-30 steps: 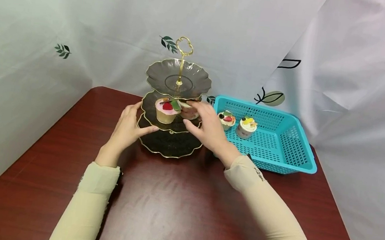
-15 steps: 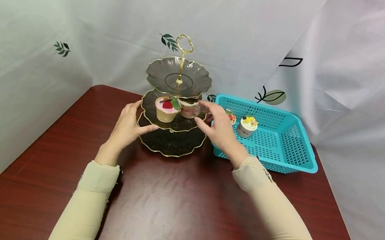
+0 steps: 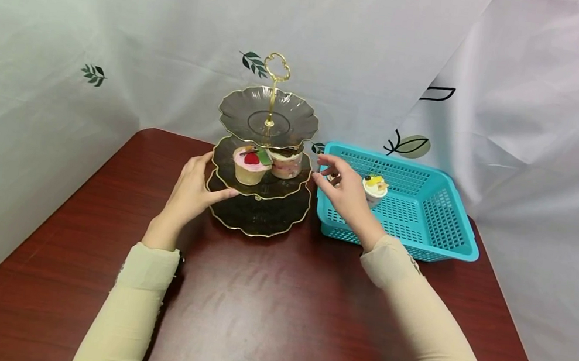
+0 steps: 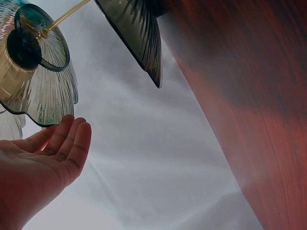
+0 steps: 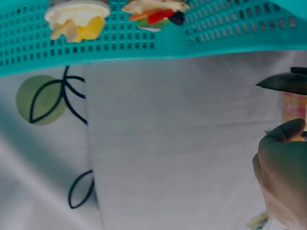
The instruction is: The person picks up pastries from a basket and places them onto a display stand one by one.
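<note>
Right hand point(image 3: 343, 192) has shifted right, away from the clear round cup with pink-and-white layers point(image 3: 287, 167), and now sits before the left end of the turquoise perforated plastic basket point(image 3: 402, 213). Left hand point(image 3: 189, 190) hasn't moved.

Head view: layered cup stands upright on the middle tier of the three-tier smoky, gold-rimmed stand point(image 3: 266, 137), just beside a beige cup-shaped cake with pink top, red berry and green leaf point(image 3: 250, 170). Left hand is spread at that tier's left rim, thumb at the front edge. Right thumb and forefinger are bent and apart. In the basket: a white-topped cup with yellow fruit point(image 3: 375, 188), plus a tart mostly hidden by the right hand. Stand and basket sit on the dark red wooden table point(image 3: 255, 306).

Left wrist view: extended fingers, tips touching the ribbed plate's rim; beige cake shows through it from below.

Right wrist view: right hand at the frame edge, fingertips partly hidden. Basket up top, holding the yellow-fruit cup and the red-and-black-topped tart point(image 5: 156, 12).
</note>
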Demonstrator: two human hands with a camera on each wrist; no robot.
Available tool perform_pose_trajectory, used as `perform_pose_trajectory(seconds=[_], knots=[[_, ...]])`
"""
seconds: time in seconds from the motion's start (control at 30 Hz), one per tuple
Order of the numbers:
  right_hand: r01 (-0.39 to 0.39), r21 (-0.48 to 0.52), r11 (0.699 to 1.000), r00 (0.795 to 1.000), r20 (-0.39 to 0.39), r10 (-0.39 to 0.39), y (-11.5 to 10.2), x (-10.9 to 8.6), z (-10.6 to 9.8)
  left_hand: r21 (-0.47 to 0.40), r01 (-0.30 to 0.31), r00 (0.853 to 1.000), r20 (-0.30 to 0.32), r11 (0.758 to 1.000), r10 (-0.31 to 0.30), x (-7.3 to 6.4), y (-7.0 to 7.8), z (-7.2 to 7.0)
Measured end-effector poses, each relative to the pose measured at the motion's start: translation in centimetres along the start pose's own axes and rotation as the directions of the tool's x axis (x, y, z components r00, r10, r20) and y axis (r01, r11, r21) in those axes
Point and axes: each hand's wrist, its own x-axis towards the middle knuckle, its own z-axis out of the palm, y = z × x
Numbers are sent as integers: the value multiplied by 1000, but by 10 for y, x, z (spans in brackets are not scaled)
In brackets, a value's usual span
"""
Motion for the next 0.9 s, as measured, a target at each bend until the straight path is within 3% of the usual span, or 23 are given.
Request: perform_pose_trajectory(seconds=[0.23,0.6,0.9], knots=[[-86,55,995,996,-24,87,15,5,-10,4,7,1000,1,1000,-7,1,-1,0],[-202,-24,979,978,-54,201,50,9,-37,0,6,1000,0,1000,-6,1,-2,1],[-264,-60,963,963,-68,260,67,9,-44,4,8,1000,9,1000,-8,0,-2,1]])
